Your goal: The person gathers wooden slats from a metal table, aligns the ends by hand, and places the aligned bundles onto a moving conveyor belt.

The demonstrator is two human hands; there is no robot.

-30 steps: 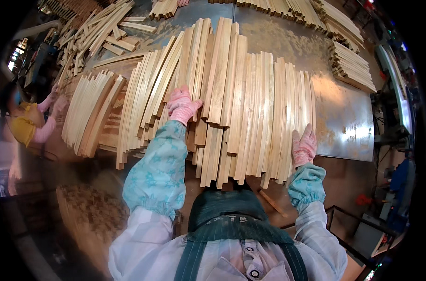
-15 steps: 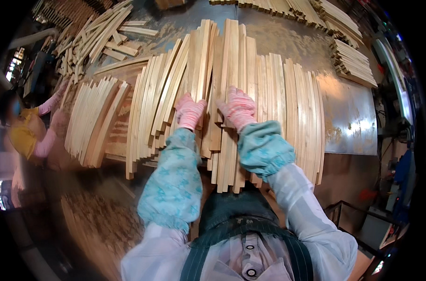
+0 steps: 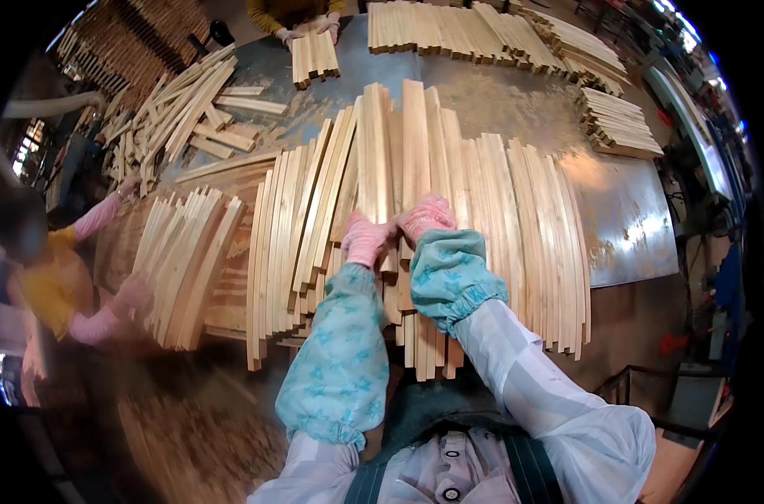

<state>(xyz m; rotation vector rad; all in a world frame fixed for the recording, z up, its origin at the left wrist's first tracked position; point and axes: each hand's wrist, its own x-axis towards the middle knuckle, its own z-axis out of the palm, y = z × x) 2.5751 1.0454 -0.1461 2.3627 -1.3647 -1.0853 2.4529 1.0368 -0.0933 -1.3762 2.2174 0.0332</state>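
Pale wooden strips (image 3: 491,210) lie side by side in a wide row in front of me, their near ends overhanging the table edge. My left hand (image 3: 367,238), in a pink-and-white glove, is closed on strips at the middle of the row, its thumb toward the other hand. Right beside it, my right hand (image 3: 428,218) in a matching glove is curled round strips too. The two hands nearly touch. Longer-reaching strips (image 3: 374,151) stick out beyond both hands, on top of the row. My fingertips are partly hidden.
A co-worker in yellow and pink sleeves (image 3: 96,217) stands at the left by a smaller group of strips (image 3: 189,260). Across the metal table (image 3: 634,210), another person's hands hold a bundle (image 3: 315,57). Loose strips (image 3: 189,109) pile far left; stacks (image 3: 457,34) line the far right.
My hands have drawn closer together over the strips. The view has tilted up, bringing the person across the table into sight. The left co-worker's arms have moved apart.
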